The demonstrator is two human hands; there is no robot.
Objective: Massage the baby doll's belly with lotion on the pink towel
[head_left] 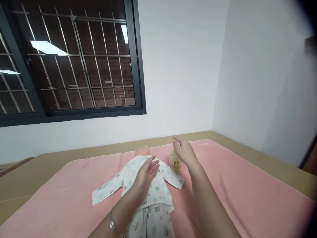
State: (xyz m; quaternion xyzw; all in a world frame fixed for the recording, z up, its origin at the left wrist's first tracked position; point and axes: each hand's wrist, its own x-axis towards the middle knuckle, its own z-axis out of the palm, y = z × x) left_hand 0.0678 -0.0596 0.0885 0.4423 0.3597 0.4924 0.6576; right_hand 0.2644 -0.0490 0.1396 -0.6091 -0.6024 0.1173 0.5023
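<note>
A doll lies on its back, its head (142, 151) towards the wall, dressed in a white printed long-sleeved top (158, 190) and matching trousers (158, 221). My left hand (148, 170) is over the chest of the top, fingers apart and holding nothing; I cannot tell if it touches the cloth. Beside the doll's right-hand sleeve in view stands a bottle (175, 163) of pale yellow liquid with dark print. Just above and beside that bottle is my right hand (183, 151), its fingers stretched out to the left. The bottle's top is partly hidden by this hand.
A pink mat (237, 188) lies under the doll and bottle, on a tan table (267, 165) set in a wall corner. Behind stands a white wall (178, 76) with a dark-framed, barred window (140, 66). A bracelet (112, 222) circles my left wrist.
</note>
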